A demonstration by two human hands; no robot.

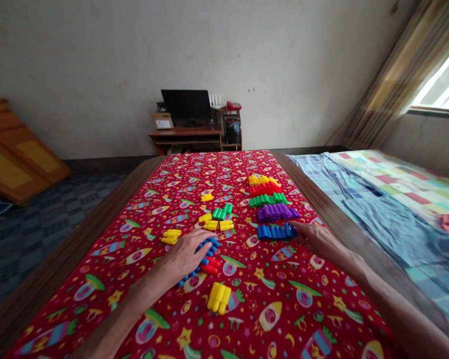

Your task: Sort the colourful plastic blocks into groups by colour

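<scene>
My left hand (185, 255) lies palm down over a loose heap of blue blocks (208, 248) and red blocks (210, 267) on the red patterned cloth (142, 199), fingers curled onto them. My right hand (316, 238) reaches to the right end of a tidy blue row (276, 231) and touches it; its fingertips are partly hidden. Behind that row lie sorted rows: purple (276, 212), green (268, 200), red (265, 188), yellow (261, 179). Loose yellow blocks (219, 297) sit near me, with more yellow blocks (171, 236) and green blocks (222, 212) further out.
The cloth covers a wooden table (56, 259) with a bare brown edge. A bed with a checked sheet (389, 199) lies to the right. A desk with a dark monitor (187, 105) stands against the far wall. Wooden panels (18, 154) lean at left.
</scene>
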